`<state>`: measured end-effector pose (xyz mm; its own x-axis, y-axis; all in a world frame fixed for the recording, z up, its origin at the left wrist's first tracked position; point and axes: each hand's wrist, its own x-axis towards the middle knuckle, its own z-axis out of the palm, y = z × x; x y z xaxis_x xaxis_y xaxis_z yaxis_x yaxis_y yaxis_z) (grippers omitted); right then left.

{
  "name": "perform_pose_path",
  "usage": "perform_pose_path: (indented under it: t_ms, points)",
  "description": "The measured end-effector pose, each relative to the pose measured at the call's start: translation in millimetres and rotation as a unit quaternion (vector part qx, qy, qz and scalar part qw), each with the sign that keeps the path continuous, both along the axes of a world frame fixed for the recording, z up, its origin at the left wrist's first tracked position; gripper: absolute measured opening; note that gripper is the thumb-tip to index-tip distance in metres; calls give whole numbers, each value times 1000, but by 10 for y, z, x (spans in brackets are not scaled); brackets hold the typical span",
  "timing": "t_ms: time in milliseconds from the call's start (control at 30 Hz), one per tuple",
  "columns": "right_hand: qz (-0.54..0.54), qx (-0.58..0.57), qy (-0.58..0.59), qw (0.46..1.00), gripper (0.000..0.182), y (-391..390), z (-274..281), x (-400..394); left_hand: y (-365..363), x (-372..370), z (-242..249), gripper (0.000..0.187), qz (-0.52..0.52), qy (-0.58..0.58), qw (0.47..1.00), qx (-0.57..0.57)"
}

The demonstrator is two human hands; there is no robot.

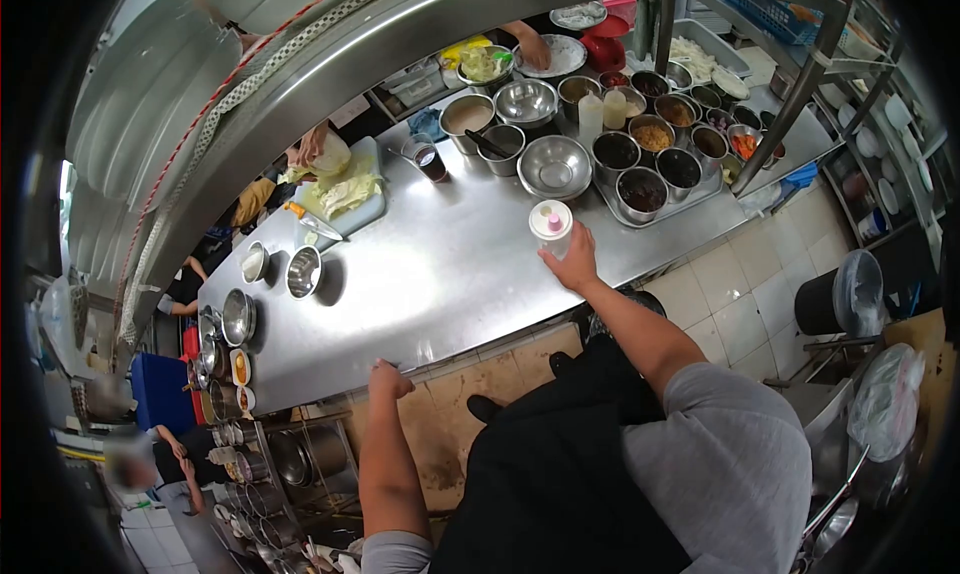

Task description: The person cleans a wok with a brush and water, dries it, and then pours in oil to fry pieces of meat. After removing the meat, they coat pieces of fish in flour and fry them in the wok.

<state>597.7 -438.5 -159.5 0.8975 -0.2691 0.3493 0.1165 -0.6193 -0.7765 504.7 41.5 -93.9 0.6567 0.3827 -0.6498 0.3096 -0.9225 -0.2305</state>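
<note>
My right hand (574,261) is wrapped round the side of a translucent container (551,242) with a round white lid and a pink knob on top. It is upright at the front of the steel table (400,294). Behind it is a wide steel bowl (555,166), and to its right a steel pot of dark sauce (641,192) stands on a tray. My left hand (390,379) is curled into a fist at the table's front edge. Nothing shows in its fingers, though their inner side is hidden.
Across the table, a person's hands (312,146) are at cut cabbage on a board (368,196), with a knife (318,224) beside it. Another hand (533,49) reaches into a white-filled bowl (552,58). A steel shelf post (790,99) rises at right; small bowls (238,317) stand left.
</note>
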Motion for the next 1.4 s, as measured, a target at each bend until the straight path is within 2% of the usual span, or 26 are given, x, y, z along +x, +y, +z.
perform_pose_path:
  t_ms: [233,467,533,633,733,767,933,1000,1033,1100,1167,1200,1267,1300,1333,1367,1400]
  points:
    - [3,-3,5,1000,87,-11,5,3,64,34,-99,119,-24,22,999,0]
    - [5,31,13,999,86,-63,48,13,-92,5,105,110,18,-3,1000,-17]
    - [9,71,-70,995,84,-167,74,16,-118,21,170,107,16,5,999,-28]
    - [-27,62,-101,993,83,-376,252,-50,-94,-27,115,101,47,-5,999,-26]
    - [-65,30,-59,996,82,-585,224,-61,28,50,-113,97,0,4,1000,-11]
    - [-69,-19,22,997,82,-693,61,-52,9,61,-98,96,-3,6,1000,-2]
    - [-107,-29,11,994,88,-696,-195,-64,-19,42,-42,94,-30,7,999,14]
    - [-117,-13,16,993,92,-630,-171,-106,-199,25,250,85,-12,12,1000,-11]
    - [-136,-43,56,988,97,-574,-108,-149,-190,-4,236,85,-6,10,1000,-15]
    - [-143,-75,90,983,102,-464,-39,-207,-118,-77,198,70,-41,-53,997,-28]
    - [-233,-178,143,945,101,-306,-54,-301,37,-87,-27,62,-28,-78,997,-13]
    - [-205,-190,173,944,105,-294,-109,-373,141,-96,-202,55,-20,-100,995,5]
    - [-149,-243,212,935,107,-294,-243,-507,399,-36,-543,53,-175,11,984,10]
    - [-126,-282,219,925,107,-253,-283,-596,415,-92,-606,53,-175,-5,984,10]
    - [-131,-328,218,910,100,-187,-330,-662,314,-223,-462,58,-56,-65,996,-23]
    - [-101,-350,249,897,95,-141,-180,-720,219,-365,-333,65,8,-172,985,-19]
    - [-109,-355,242,897,92,-102,-74,-752,244,-420,-587,75,-16,-205,979,3]
